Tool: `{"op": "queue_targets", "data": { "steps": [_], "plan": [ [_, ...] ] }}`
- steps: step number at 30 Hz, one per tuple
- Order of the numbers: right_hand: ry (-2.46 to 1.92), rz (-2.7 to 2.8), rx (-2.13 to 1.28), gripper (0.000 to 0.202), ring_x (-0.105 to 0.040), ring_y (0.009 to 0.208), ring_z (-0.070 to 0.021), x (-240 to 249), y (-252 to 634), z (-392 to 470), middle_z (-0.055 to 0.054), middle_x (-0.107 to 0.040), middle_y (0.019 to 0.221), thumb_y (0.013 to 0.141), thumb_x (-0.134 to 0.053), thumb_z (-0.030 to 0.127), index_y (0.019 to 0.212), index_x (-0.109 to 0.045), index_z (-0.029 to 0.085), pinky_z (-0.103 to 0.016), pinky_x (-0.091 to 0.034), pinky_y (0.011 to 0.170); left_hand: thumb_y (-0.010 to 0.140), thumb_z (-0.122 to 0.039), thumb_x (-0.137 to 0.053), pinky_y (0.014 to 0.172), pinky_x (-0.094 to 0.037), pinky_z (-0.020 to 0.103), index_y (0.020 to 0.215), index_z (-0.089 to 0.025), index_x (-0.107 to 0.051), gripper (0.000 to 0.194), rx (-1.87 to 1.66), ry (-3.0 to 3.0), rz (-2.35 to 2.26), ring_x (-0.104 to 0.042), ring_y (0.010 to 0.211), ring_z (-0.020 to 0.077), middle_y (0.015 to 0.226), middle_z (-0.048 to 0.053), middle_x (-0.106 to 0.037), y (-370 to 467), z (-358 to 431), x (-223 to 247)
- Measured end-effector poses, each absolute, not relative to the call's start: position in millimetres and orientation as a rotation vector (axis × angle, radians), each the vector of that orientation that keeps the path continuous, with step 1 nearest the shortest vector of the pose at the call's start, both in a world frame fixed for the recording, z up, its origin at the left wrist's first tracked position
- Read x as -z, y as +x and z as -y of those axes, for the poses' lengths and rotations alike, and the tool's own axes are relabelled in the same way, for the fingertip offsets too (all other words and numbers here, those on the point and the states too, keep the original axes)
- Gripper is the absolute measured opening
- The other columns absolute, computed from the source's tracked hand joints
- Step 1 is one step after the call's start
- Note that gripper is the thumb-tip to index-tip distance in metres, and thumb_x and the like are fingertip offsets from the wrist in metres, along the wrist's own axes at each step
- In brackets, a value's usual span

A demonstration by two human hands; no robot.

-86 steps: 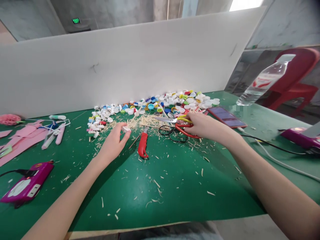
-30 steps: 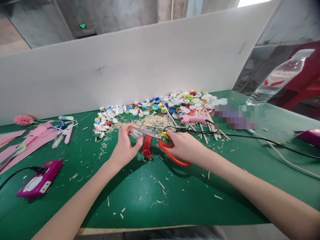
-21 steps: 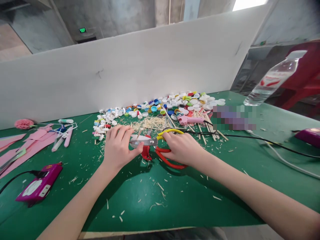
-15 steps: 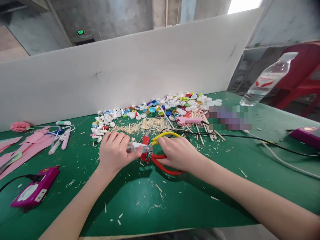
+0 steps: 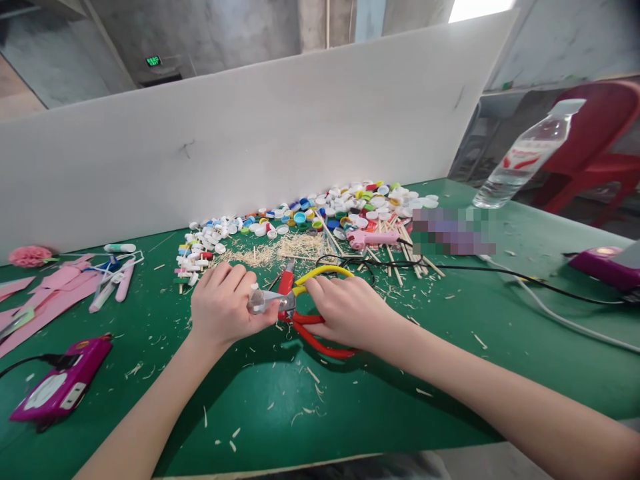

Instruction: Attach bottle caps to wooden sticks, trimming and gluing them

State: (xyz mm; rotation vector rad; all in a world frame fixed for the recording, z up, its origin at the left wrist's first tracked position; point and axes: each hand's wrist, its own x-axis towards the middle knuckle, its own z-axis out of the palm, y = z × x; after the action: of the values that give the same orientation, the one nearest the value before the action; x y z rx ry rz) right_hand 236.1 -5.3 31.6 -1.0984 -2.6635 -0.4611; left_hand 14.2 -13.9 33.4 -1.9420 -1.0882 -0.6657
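Two hands meet at one small spot near the middle of the green table (image 5: 350, 413). The left hand (image 5: 223, 310) is curled tight around a small white bottle cap (image 5: 256, 301), pinching it between thumb and fingers so that only its right edge shows. The right hand (image 5: 347, 313) grips the scissors (image 5: 300, 310), fingers through the yellow and red handle loops, which stand spread apart. The blades point left, their long axis running left to right, and the tips reach the cap just where it leaves the left fingers; how far the blades gape I cannot tell. So the cap lies directly left of the scissors, in line with the blades. A red-handled knife (image 5: 286, 280) lies just beyond them, with a heap of coloured caps (image 5: 350, 203) further off along the white board (image 5: 250, 147).
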Motion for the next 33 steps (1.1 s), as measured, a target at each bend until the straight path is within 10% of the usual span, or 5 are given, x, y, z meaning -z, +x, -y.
{"op": "queue_targets", "data": {
  "steps": [33],
  "plan": [
    [-1.175, 2.818, 0.229, 0.045, -0.06, 0.067, -0.0185, -27, 225, 12, -0.007, -0.063, 0.08, 0.087, -0.044, 0.055, 0.093, -0.054, 0.012, -0.029, -0.021, 0.051, 0.08, -0.03, -0.046, 0.048, -0.022, 0.028, 0.052, -0.02, -0.044, 0.029, 0.776, -2.14, 1.131, -0.036, 0.053, 0.0153, 0.051, 0.001, -0.041, 7, 5, -22]
  ]
}}
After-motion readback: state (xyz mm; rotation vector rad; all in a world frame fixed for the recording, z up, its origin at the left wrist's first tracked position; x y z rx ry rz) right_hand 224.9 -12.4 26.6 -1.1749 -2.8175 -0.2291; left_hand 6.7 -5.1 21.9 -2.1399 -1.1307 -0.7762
